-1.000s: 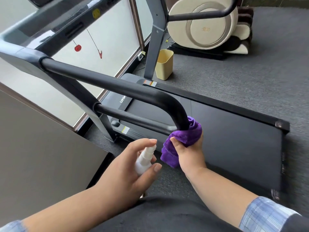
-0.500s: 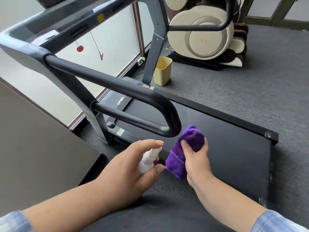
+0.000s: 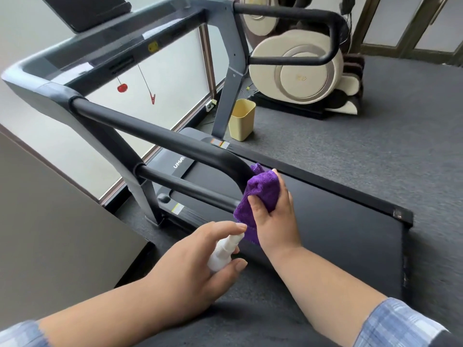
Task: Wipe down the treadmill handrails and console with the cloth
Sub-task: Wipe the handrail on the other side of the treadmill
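Observation:
A purple cloth (image 3: pixel 260 194) is bunched in my right hand (image 3: pixel 273 216) and pressed against the curved end of the near black handrail (image 3: pixel 155 132), where the rail bends down to its lower bar. My left hand (image 3: pixel 198 261) holds a small white spray bottle (image 3: pixel 223 251) just below the cloth, nozzle pointing towards it. The far handrail (image 3: pixel 300 15) loops at the upper right. The grey console (image 3: pixel 120 43) runs across the top left, with a dark screen above it. The black running belt (image 3: pixel 338 226) lies under my hands.
A yellow bin (image 3: pixel 241 120) stands on the grey carpet beside the treadmill's far upright. A cream massage chair (image 3: pixel 300 73) sits behind it. A red safety key and clip hang under the console. A dark panel (image 3: pixel 50 221) fills the lower left.
My right hand lifted the cloth off the rail's bend half a second ago, then pressed it back on the curve. The view has tilted up. My left hand stays put with the bottle.

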